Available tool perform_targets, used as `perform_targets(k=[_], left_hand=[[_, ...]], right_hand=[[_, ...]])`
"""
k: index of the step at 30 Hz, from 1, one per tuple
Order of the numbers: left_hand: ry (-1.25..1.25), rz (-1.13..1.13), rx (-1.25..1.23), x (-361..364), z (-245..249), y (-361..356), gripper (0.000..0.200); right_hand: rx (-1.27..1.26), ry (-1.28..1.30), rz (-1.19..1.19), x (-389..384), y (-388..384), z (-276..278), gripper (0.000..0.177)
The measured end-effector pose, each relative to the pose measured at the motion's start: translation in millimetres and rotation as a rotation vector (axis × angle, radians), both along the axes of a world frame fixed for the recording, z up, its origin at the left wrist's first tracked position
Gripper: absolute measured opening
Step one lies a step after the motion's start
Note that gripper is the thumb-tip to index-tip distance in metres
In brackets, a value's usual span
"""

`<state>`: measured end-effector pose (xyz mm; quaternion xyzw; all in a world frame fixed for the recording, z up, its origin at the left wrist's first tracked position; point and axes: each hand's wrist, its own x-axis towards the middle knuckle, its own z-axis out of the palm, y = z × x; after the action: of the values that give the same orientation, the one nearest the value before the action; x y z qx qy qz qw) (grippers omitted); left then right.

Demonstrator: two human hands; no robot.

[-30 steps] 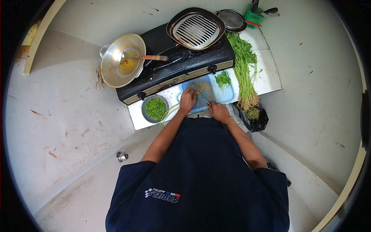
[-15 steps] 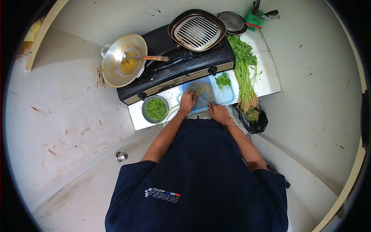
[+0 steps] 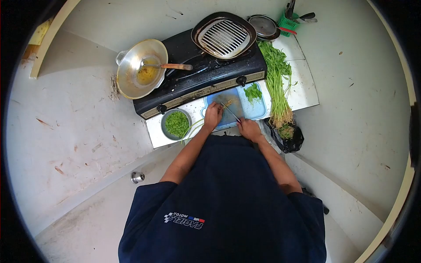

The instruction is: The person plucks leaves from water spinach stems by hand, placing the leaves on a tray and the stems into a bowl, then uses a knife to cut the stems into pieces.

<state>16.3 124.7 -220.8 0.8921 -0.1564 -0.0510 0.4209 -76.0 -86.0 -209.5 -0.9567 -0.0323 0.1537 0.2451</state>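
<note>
My left hand [image 3: 213, 115] is closed around a few thin green stems [image 3: 194, 127], which trail out toward the bowl on the left. It rests over the worn blue cutting board [image 3: 244, 109]. In my right hand [image 3: 250, 129] is the handle of a knife [image 3: 231, 112], its narrow blade slanting up and left across the board, with the tip close to my left fingers. Small pale root bits [image 3: 229, 103] lie by the tip. Some loose green leaves [image 3: 252, 93] sit on the board's right part. To the left stands a grey bowl [image 3: 190, 123] of finely chopped greens [image 3: 176, 123].
Behind the board is a black gas stove [image 3: 184, 81] bearing a wok [image 3: 126, 83] with a wooden-handled ladle [image 3: 175, 66] and a grill pan [image 3: 209, 15]. A bunch of rooted leafy stalks [image 3: 279, 83] lies right, above a black plastic bag [image 3: 296, 142]. A green utensil basket [image 3: 287, 24] stands behind.
The knife blade has shifted slightly against the board, while both hands stay in nearly the same place. Nothing has been picked up or let go.
</note>
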Motion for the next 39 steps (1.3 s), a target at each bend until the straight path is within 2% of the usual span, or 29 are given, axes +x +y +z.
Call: perform_targets(k=[5, 12, 17, 24, 27, 36, 39], left_hand=[[-0.01, 0.02, 0.0, 0.7, -5.7, -0.6, 0.007], [0.047, 0.05, -0.082, -1.7, -10.5, -1.7, 0.01], [0.039, 0.049, -0.011, -0.8, -5.7, -0.5, 0.009], [0.017, 0.059, -0.004, -1.5, -3.5, -1.5, 0.008], [-0.061, 0.035, 0.029, -0.7, -1.8, -1.8, 0.007], [0.043, 0.062, -0.114, 1.7, -5.3, 0.2, 0.008], [-0.015, 0.041, -0.075, 2.5, -5.5, 1.5, 0.01]], right_hand=[[0.003, -0.013, 0.013, 20.3, 13.5, 3.2, 0.033], [0.023, -0.022, -0.01, -2.1, -1.9, 5.8, 0.033], [-0.029, -0.009, 0.026, 4.8, 2.7, 2.5, 0.032], [0.048, -0.031, -0.003, 15.1, 3.6, 4.7, 0.031], [0.04, -0.02, -0.005, 4.4, -2.0, 6.9, 0.032], [0.034, -0.003, -0.005, 13.5, 6.0, -4.0, 0.033], [0.024, 0.002, -0.005, 11.9, 2.3, 4.3, 0.034]])
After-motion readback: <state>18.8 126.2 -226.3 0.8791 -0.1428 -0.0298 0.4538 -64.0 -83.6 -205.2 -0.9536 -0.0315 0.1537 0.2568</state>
